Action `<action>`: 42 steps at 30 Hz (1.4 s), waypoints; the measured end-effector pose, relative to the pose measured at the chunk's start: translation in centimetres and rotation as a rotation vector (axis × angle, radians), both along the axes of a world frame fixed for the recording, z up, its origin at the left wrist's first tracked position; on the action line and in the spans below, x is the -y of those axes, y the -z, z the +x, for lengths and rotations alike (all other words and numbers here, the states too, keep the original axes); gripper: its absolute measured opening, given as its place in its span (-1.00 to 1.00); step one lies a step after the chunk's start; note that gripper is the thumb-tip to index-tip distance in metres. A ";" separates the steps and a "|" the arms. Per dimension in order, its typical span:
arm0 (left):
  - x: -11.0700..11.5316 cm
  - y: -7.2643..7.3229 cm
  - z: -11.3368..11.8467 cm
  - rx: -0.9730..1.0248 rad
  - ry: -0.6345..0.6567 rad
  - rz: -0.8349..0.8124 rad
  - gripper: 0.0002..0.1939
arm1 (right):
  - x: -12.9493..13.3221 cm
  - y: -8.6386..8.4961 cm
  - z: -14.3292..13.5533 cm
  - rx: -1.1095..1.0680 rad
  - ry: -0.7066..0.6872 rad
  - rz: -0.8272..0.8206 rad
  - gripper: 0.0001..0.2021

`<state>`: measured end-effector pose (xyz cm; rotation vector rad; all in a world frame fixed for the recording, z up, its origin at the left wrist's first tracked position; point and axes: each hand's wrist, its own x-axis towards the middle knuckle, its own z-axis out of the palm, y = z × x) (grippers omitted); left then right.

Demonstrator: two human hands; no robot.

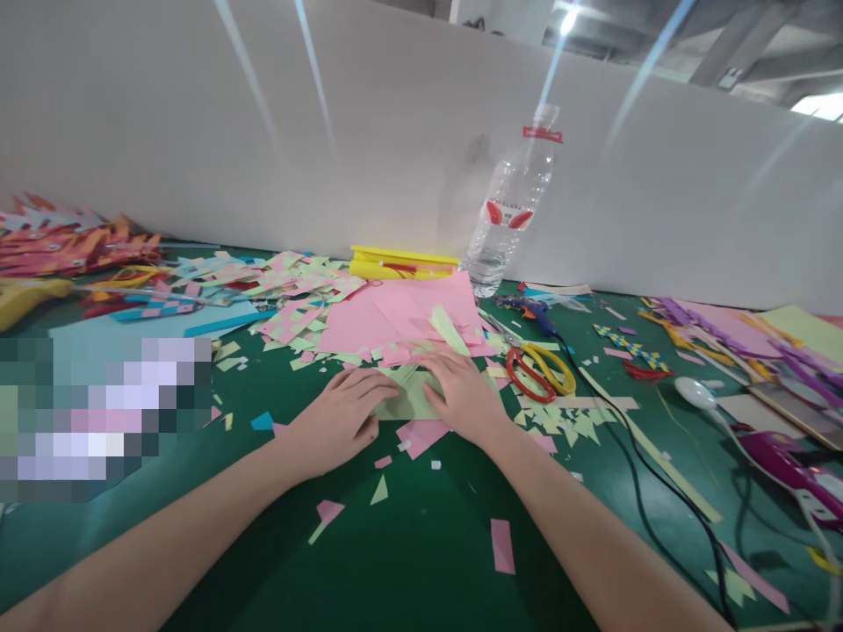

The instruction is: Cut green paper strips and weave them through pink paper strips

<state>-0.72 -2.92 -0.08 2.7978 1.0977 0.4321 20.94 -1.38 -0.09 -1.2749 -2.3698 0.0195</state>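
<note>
Head view: person at a green worktop (421, 562), both forearms reaching in from the near edge. Light green paper (412, 399) lies flat-ish between the two hands, about mid-worktop. Left hand (342, 414) on its left side, fingers bent, tips over the paper. Right hand (464, 395) on its right side, fingers stretched forward, thumb apart from them, over the paper. Can't tell from here if either hand actually pinches it.

Just behind the hands I see pink sheets (395, 316), overlapping, with a yellow object (405, 266) along their far edge. Heap of pink and green cut strips (296, 285) to the left of those. Scissors (541, 370), red and yellow handles, near the right hand, lying on the worktop; small green scraps (572, 423) just in front of them. Blue glue gun (530, 309) behind the scissors, dark cord (636, 434) running toward the near edge. Clear bottle (510, 206) standing by the white partition (263, 158). Orange paper pieces (79, 246) piled far left. Loose pink strip (501, 546) between the forearms.
</note>
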 end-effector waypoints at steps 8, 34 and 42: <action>-0.1 -0.3 0.0 0.046 0.017 -0.017 -0.76 | 0.2 -0.3 -0.1 0.043 -0.168 -0.048 -0.70; -0.5 -0.2 -0.1 0.149 -0.084 0.023 -0.71 | -0.3 0.2 0.2 -0.044 -0.120 0.072 -0.78; -0.7 0.4 -0.3 0.101 -0.073 0.039 -0.77 | 0.2 0.0 -0.1 0.100 0.033 0.080 -0.74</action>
